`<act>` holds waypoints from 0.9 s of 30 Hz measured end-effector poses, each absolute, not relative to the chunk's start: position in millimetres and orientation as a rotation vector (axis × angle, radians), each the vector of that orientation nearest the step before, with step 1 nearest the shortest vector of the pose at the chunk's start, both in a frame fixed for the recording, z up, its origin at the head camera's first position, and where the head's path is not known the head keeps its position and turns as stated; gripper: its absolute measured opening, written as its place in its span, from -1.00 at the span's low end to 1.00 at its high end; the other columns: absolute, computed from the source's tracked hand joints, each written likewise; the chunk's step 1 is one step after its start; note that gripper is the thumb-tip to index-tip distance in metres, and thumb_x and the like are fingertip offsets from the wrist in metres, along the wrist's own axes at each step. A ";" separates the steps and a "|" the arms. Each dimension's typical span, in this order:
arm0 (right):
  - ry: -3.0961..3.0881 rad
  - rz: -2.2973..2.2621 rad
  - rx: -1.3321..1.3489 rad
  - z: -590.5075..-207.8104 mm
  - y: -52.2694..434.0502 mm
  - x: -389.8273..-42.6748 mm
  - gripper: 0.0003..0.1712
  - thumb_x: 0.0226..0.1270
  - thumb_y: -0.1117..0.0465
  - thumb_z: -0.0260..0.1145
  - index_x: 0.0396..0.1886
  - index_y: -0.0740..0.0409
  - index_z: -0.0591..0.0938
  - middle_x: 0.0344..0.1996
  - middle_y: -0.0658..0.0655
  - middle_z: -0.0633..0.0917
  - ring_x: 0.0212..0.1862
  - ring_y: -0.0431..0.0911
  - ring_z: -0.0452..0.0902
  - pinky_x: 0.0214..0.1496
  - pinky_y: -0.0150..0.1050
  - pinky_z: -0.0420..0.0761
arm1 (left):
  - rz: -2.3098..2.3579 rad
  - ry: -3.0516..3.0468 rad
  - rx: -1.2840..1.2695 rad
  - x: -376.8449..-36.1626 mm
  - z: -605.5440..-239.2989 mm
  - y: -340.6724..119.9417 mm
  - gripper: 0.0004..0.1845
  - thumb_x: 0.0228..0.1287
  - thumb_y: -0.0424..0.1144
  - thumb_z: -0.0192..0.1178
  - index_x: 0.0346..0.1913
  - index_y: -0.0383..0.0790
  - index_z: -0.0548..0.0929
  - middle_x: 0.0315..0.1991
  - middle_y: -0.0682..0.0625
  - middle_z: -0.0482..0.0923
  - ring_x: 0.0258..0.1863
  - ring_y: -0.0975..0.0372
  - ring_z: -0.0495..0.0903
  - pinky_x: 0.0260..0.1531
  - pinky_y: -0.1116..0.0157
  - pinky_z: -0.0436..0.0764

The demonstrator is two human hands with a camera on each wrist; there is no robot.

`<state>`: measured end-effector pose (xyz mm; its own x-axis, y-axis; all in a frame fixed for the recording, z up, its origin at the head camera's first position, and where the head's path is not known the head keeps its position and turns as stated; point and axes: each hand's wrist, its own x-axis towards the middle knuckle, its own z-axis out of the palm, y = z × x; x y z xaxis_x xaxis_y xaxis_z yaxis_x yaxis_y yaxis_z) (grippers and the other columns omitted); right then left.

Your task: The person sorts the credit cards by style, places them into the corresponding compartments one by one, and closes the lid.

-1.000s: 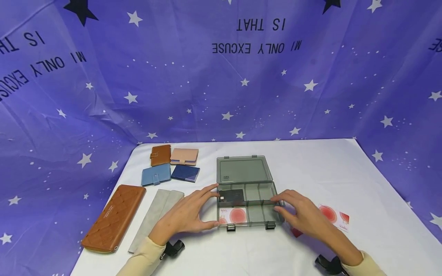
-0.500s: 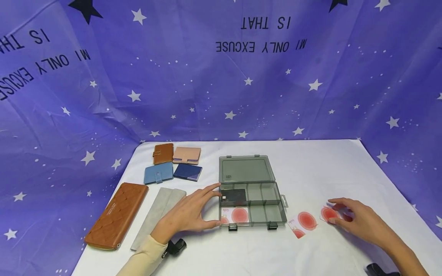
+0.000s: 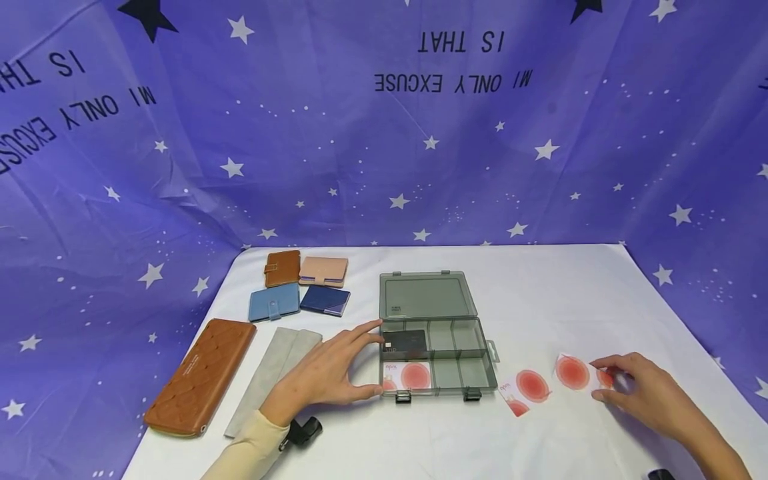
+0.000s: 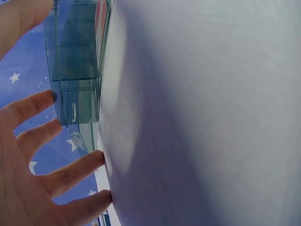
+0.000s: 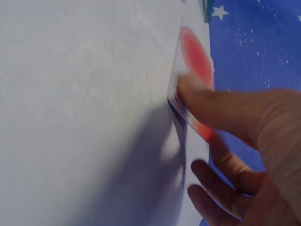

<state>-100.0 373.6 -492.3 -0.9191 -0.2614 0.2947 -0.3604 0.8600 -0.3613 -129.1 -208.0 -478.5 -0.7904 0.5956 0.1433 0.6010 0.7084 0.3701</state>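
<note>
1. Nearest in, at five o'clock on the table [image 3: 540, 293], the right hand [image 3: 645, 393] has thumb and fingertips pinching the far card [image 3: 577, 373], lifting its near edge off the cloth.
2. That card looks thin, light, stiff and slick; lying flat it gives little to grab, so the raised edge is the place to take it.
3. At seven o'clock, the left hand [image 3: 327, 373] rests with fingers spread and relaxed against the left wall of the box [image 3: 438, 357], steadying it.
4. Between box and right hand, a second card [image 3: 523, 388] lies flat.
5. Up at eleven o'clock, wallets [image 3: 297, 285] sit in a cluster.
6. Half a second back the right hand lay over the card; now it has slid toward four o'clock, uncovering the red circle.
</note>
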 end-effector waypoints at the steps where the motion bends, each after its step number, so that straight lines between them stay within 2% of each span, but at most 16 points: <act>1: -2.795 0.596 0.456 -491.3 372.6 -101.2 -0.47 -0.13 0.16 0.82 -0.10 -0.09 0.80 -0.33 -0.24 0.66 -0.22 -0.36 0.55 -0.13 -0.55 0.37 | -0.634 -2.891 -1.014 -129.1 -478.6 -208.0 -0.14 0.27 0.45 0.35 0.52 0.13 0.49 0.72 0.19 0.14 0.42 0.12 0.51 0.04 0.01 0.69; 4: -2.804 0.587 0.386 -485.8 366.6 -105.2 -0.59 0.09 0.23 0.72 -0.08 -0.16 0.79 -0.36 -0.20 0.76 -0.25 -0.25 0.70 -0.21 -0.52 0.43 | -0.627 -2.893 -1.013 -128.8 -478.8 -207.7 -0.14 0.27 0.46 0.34 0.53 0.13 0.49 0.72 0.19 0.14 0.42 0.13 0.52 0.03 0.02 0.69; 7: -2.794 0.631 0.327 -476.9 353.5 -109.6 -0.68 0.26 0.28 0.62 -0.04 -0.10 0.79 -0.34 -0.01 0.85 -0.22 0.07 0.84 -0.25 -0.41 0.53 | -0.620 -2.888 -1.023 -128.9 -479.2 -207.5 -0.13 0.27 0.46 0.33 0.54 0.11 0.49 0.72 0.17 0.14 0.44 0.12 0.51 0.06 0.02 0.69; 10: -2.750 0.670 0.293 -462.5 333.2 -114.9 -0.72 0.35 0.27 0.56 0.02 -0.02 0.79 -0.30 0.10 0.88 -0.17 0.32 0.82 -0.26 -0.29 0.58 | -0.616 -2.876 -1.033 -129.5 -479.3 -207.5 -0.12 0.27 0.45 0.35 0.54 0.09 0.49 0.71 0.14 0.16 0.44 0.10 0.51 0.08 0.01 0.69; 12: -2.709 0.700 0.302 -451.4 316.8 -118.2 -0.71 0.37 0.25 0.56 0.05 -0.01 0.79 -0.28 0.09 0.88 -0.17 0.28 0.84 -0.24 -0.33 0.58 | -0.617 -2.871 -1.034 -130.0 -479.0 -207.6 -0.12 0.26 0.44 0.36 0.54 0.09 0.48 0.71 0.14 0.17 0.44 0.10 0.51 0.07 0.01 0.69; 14: -2.669 0.727 0.334 -440.2 298.8 -121.1 -0.68 0.35 0.26 0.57 0.07 -0.03 0.79 -0.29 0.05 0.88 -0.20 0.20 0.85 -0.22 -0.47 0.52 | -0.618 -2.871 -1.031 -130.4 -478.8 -207.5 -0.12 0.26 0.44 0.37 0.53 0.10 0.49 0.71 0.13 0.17 0.42 0.10 0.52 0.06 0.01 0.69; 17: -2.624 0.763 0.419 -427.2 270.3 -125.0 -0.66 0.32 0.28 0.59 0.06 -0.05 0.79 -0.31 -0.02 0.87 -0.24 0.11 0.86 -0.19 -0.58 0.50 | -0.628 -2.874 -1.017 -131.0 -478.3 -207.0 -0.14 0.24 0.42 0.40 0.51 0.12 0.50 0.71 0.13 0.16 0.41 0.10 0.53 0.02 0.02 0.70; 20: -2.604 0.800 0.521 -421.1 242.8 -128.5 -0.65 0.31 0.32 0.59 0.04 -0.04 0.79 -0.32 -0.09 0.85 -0.27 0.06 0.85 -0.21 -0.48 0.61 | -0.631 -2.883 -1.005 -131.1 -477.9 -206.7 -0.15 0.24 0.46 0.38 0.50 0.14 0.51 0.71 0.14 0.16 0.41 0.08 0.53 0.02 0.01 0.70; 24: -2.597 0.864 0.661 -421.5 209.8 -131.8 -0.64 0.29 0.37 0.58 0.02 -0.05 0.78 -0.31 -0.15 0.83 -0.27 -0.10 0.82 -0.20 -0.19 0.77 | -0.624 -2.895 -1.001 -130.7 -478.0 -207.0 -0.12 0.25 0.54 0.28 0.51 0.16 0.50 0.72 0.15 0.15 0.43 0.07 0.52 0.04 -0.02 0.69; 27: -2.599 0.949 0.768 -425.4 188.0 -133.2 -0.63 0.30 0.41 0.57 0.01 -0.06 0.78 -0.25 -0.17 0.84 -0.23 -0.18 0.80 -0.18 -0.17 0.80 | -0.620 -2.896 -1.000 -130.9 -478.9 -206.9 -0.12 0.25 0.54 0.29 0.52 0.17 0.49 0.72 0.16 0.14 0.42 0.07 0.53 0.06 -0.03 0.68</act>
<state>-133.2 188.0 -425.4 -0.8234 -0.3872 0.4149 -0.5634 0.6451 -0.5161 -130.9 -206.9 -478.9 -0.7953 0.5895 0.1415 0.5958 0.7167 0.3624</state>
